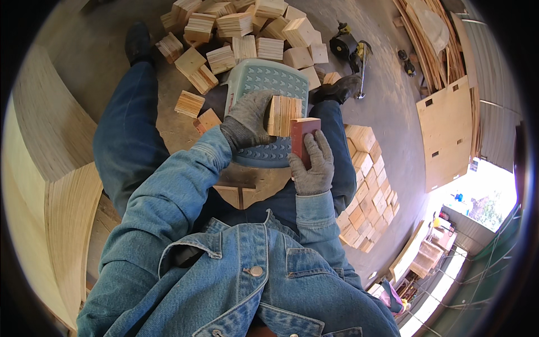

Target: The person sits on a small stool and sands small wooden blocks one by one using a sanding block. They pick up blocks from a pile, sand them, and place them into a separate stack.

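My left hand, in a grey knit glove, grips a plywood block with its layered edge facing up. Below the block is a pale green plastic step stool with a raised pattern on its top, standing between my legs. In my gloved right hand is a reddish-brown sanding block, held upright at the block's right lower corner. Whether the two touch is hard to tell.
Loose plywood blocks lie heaped beyond the stool. Neatly stacked blocks stand right of my leg. A yellow-and-black power tool rests on the concrete floor by my right shoe. Large plywood stacks rise at left; boards lean at right.
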The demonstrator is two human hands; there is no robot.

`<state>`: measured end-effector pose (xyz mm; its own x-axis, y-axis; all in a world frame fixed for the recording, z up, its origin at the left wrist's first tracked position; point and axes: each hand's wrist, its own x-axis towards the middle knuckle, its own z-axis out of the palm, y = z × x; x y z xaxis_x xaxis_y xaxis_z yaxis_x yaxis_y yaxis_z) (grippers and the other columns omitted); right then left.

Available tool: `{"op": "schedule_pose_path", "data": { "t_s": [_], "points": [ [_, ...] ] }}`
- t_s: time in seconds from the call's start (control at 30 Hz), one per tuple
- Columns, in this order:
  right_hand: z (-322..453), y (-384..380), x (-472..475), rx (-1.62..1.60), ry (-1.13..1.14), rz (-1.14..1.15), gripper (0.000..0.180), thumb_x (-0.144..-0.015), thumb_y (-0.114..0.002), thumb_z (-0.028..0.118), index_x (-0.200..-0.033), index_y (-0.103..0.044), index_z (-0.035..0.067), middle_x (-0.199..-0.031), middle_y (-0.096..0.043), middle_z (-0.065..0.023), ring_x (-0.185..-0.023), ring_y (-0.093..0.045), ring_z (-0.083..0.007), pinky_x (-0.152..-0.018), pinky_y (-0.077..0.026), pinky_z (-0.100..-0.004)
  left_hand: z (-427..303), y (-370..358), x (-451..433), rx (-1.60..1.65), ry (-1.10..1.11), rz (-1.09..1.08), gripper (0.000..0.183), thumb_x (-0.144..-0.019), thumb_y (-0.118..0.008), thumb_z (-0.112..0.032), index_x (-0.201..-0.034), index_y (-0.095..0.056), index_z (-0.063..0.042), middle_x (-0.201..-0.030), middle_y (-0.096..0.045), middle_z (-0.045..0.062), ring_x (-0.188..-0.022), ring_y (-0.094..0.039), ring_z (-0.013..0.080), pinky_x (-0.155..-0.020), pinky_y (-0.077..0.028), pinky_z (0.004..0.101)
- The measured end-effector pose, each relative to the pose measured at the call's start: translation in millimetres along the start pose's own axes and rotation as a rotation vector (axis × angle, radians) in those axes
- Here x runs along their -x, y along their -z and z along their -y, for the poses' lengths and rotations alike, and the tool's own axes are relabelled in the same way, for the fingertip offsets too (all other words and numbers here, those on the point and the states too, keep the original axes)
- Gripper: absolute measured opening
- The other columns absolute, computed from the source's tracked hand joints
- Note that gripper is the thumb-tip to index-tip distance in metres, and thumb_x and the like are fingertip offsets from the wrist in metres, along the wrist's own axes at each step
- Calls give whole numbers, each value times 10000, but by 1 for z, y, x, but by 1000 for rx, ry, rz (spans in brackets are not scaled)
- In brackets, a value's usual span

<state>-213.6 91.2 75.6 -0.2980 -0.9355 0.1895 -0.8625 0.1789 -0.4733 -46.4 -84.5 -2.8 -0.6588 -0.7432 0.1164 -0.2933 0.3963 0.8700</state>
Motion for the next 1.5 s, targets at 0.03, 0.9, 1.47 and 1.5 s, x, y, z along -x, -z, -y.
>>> {"op": "schedule_pose_path", "data": {
  "t_s": [0.03, 0.9, 1.47, 1.5],
  "points": [
    [2, 1, 2, 41, 18, -1, 685, -705, -914, 163, -1358, -712, 131, -1490, -586, -198, -1253, -617, -384, -1077, -495, -465, 1, -2, 1, -9, -2, -3, 990, -610, -936, -420, -1441, -514, -84, -1337, -601, 198, -1276, -581, 383, -1157, -453, 452],
    [33, -4, -10, 162, 104, 66, 666, -738, -884, 242, -1379, -704, 215, -1524, -560, -129, -1234, -593, -392, -1062, -477, -516, 13, -14, 1, 152, -38, 15, 999, -678, -994, -389, -1487, -483, -102, -1415, -568, 155, -1319, -563, 323, -1166, -445, 428],
    [26, -37, -125, 202, 43, 37, 596, -809, -852, 336, -1372, -697, 218, -1517, -574, -126, -1239, -608, -418, -1075, -497, -499, 2, -4, 5, 52, -43, -82, 1068, -568, -975, -424, -1460, -510, -66, -1355, -599, 200, -1283, -574, 382, -1173, -438, 441],
    [27, -39, -123, 213, 68, 11, 608, -799, -864, 329, -1370, -702, 197, -1512, -579, -135, -1245, -609, -413, -1076, -502, -496, 1, -2, 5, 44, -25, -73, 1082, -559, -979, -421, -1466, -506, -65, -1358, -597, 199, -1289, -572, 379, -1177, -436, 438]
  ]
}}
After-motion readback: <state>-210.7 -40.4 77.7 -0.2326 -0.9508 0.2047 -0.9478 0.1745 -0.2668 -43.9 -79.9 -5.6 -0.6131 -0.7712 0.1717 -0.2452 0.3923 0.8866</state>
